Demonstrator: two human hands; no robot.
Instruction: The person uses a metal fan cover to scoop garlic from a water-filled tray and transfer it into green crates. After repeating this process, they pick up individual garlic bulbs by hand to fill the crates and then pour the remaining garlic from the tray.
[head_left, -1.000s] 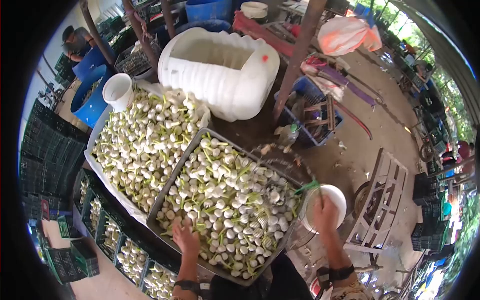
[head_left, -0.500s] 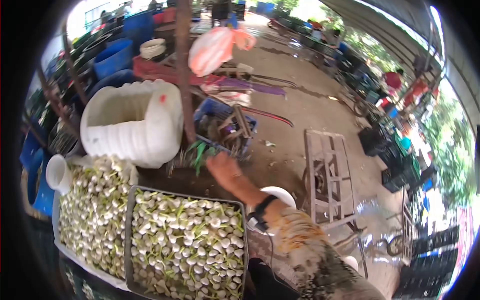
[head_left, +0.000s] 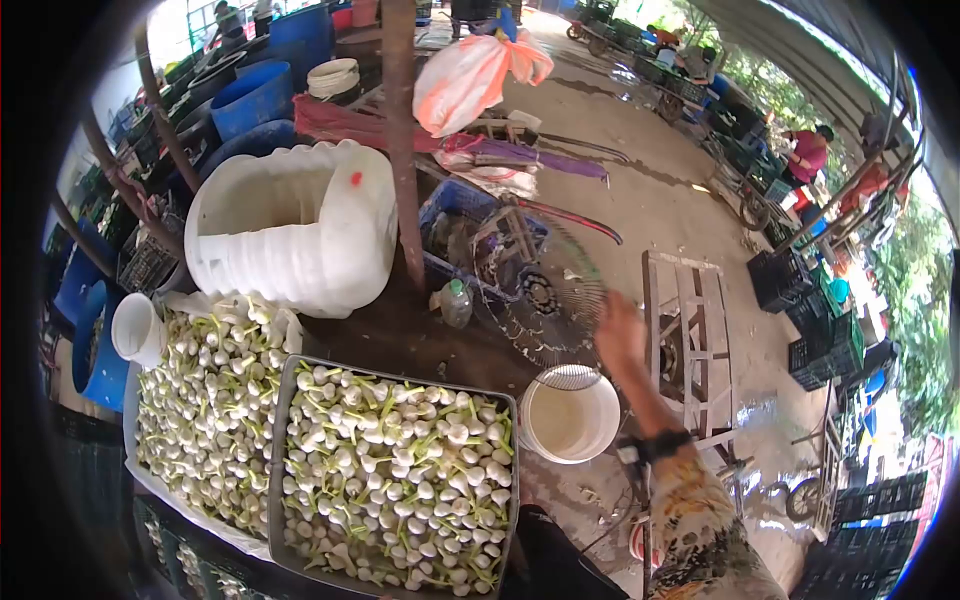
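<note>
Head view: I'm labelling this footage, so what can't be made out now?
All in the head view:
Left hand: out of frame.
Right hand: fingers blurred, grip on the fan unclear.
Garlic: lower layers hidden by the bulbs on top.
Far person at right: what they handle is too small.

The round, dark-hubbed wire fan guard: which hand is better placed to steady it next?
Probably the right hand: it is at the edge of the round, dark-hubbed wire fan guard, though blur hides how firmly it grips. The left hand is out of view.
</note>
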